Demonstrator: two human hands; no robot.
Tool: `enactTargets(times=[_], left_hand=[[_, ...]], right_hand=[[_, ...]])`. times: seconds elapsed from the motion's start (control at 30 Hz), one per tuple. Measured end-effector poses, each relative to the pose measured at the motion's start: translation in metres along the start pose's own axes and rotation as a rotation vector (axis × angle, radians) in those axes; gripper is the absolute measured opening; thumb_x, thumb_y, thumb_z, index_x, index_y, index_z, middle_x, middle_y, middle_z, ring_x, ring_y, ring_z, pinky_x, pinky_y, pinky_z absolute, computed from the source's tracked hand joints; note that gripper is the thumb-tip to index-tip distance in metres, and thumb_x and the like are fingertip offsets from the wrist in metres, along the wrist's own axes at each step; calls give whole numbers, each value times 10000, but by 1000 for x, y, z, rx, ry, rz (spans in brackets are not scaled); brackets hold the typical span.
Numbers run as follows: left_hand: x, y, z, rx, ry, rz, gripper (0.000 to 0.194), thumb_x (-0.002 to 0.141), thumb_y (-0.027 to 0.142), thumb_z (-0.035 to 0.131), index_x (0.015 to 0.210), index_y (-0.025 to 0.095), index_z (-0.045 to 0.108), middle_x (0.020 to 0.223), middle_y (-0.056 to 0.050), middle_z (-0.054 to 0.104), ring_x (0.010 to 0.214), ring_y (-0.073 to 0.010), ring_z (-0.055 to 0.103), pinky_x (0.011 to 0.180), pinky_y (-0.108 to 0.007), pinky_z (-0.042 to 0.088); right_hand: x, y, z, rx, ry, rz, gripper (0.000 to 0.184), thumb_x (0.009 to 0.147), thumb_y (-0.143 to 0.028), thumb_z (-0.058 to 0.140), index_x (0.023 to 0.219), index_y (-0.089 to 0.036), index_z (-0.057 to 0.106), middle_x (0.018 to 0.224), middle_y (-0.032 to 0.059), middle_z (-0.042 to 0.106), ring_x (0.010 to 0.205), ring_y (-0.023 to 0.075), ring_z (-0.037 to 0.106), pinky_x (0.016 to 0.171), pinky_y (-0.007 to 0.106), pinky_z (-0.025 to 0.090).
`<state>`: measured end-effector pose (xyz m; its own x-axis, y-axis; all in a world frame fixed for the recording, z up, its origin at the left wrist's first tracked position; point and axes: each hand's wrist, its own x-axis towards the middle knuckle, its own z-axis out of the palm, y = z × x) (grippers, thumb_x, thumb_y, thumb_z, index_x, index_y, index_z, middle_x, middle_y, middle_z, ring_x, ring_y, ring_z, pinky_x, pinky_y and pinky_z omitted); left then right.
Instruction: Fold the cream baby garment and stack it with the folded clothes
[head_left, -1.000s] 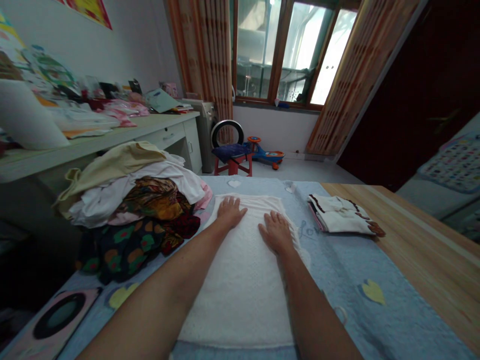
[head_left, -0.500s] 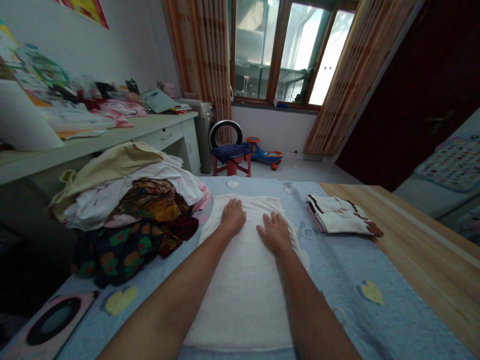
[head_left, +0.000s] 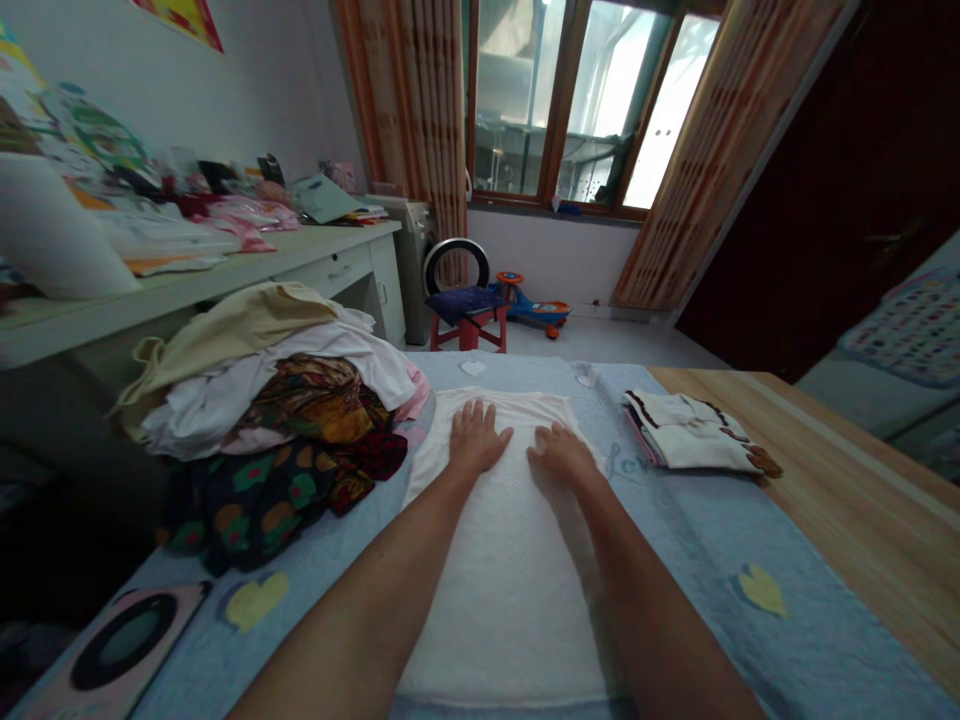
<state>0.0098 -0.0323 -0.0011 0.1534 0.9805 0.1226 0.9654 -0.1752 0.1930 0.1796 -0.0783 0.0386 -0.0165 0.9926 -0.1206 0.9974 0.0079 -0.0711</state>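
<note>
Left hand (head_left: 478, 440) spread flat on white cloth (head_left: 504, 590), right hand (head_left: 562, 455) curled on it, grip unclear, folded garments (head_left: 694, 432) at right

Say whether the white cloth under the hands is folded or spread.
Spread: the white cloth lies flat and broad across the blue sheet, its near edge straight. Whether it is doubled, I cannot tell.

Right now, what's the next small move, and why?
Probably fold the white cloth inward from its right edge: it lies spread out, the right hand is near that edge, the left hand rests on it, and folded clothes lie to the right.
</note>
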Motion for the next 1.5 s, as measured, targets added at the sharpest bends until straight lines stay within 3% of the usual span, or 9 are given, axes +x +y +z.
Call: enactTargets(times=[0.1, 0.23, 0.37, 0.6, 0.8, 1.1, 1.3, 1.4, 1.5], left_hand=[[-1, 0, 2, 9, 15, -1, 725, 912, 636, 288, 1492, 204, 327, 1598, -110, 253, 1480, -312, 158, 1187, -498, 111], [-2, 0, 2, 8, 10, -15, 735, 904, 647, 290, 1500, 217, 312, 1605, -101, 237, 1481, -330, 141, 1186, -524, 92], [-2, 2, 1, 2, 10, -34, 742, 893, 656, 306, 1501, 230, 316, 1607, -89, 233, 1479, -361, 122, 1182, -545, 83], [-2, 1, 3, -7, 12, -44, 745, 881, 667, 318, 1495, 245, 330, 1602, -85, 250, 1471, -406, 94, 1166, -591, 64], [-1, 1, 3, 10, 22, -58, 755, 866, 681, 339, 1493, 259, 336, 1599, -93, 251, 1468, -414, 101, 1163, -590, 60], [-1, 2, 2, 30, 22, -60, 763, 862, 697, 339, 1487, 259, 354, 1588, -112, 276, 1466, -412, 129, 1158, -588, 85], [-1, 2, 2, 22, 25, -64, 758, 863, 689, 339, 1484, 257, 354, 1590, -111, 267, 1465, -412, 127, 1161, -588, 66], [-1, 2, 3, 15, 27, -59, 757, 863, 687, 345, 1482, 252, 358, 1590, -120, 263, 1463, -418, 126, 1158, -594, 65], [-1, 2, 3, 10, 37, -56, 749, 870, 685, 335, 1480, 252, 363, 1587, -125, 269, 1462, -417, 132, 1156, -593, 67]], right_hand=[[16, -5, -14, 1, 33, 70, 363, 927, -337, 451, 1189, -178, 644, 1197, 171, 655, 1109, 295, 613, 939, 406, 416], [33, -18, -15, 22, 130, 6, 374, 955, -202, 345, 1218, -146, 605, 1266, 171, 612, 1174, 251, 562, 982, 355, 383], [42, -23, 1, 36, 173, -97, 363, 973, -270, 371, 1252, -163, 576, 1360, 129, 549, 1259, 208, 481, 1061, 294, 305], [61, -11, 17, 30, 202, 54, 629, 942, -540, 404, 1438, -153, 426, 1532, 179, 345, 1409, 308, 298, 1138, 419, 182], [66, -6, 23, 45, 259, 71, 688, 943, -565, 363, 1469, -124, 390, 1544, 195, 324, 1437, 310, 256, 1150, 409, 143], [66, -6, 26, 61, 267, 214, 748, 941, -561, 344, 1485, -47, 337, 1548, 225, 302, 1436, 319, 254, 1145, 409, 146], [64, -8, 21, 66, 366, 56, 503, 933, -342, 421, 1390, -143, 486, 1523, 130, 391, 1391, 274, 316, 1136, 402, 192], [63, -11, 17, 82, 323, -130, 430, 950, -242, 366, 1338, -194, 545, 1486, 67, 458, 1337, 191, 395, 1118, 305, 236], [61, -15, 16, 72, 236, -192, 446, 980, -324, 345, 1379, -213, 510, 1501, 53, 443, 1366, 205, 375, 1127, 330, 232]])
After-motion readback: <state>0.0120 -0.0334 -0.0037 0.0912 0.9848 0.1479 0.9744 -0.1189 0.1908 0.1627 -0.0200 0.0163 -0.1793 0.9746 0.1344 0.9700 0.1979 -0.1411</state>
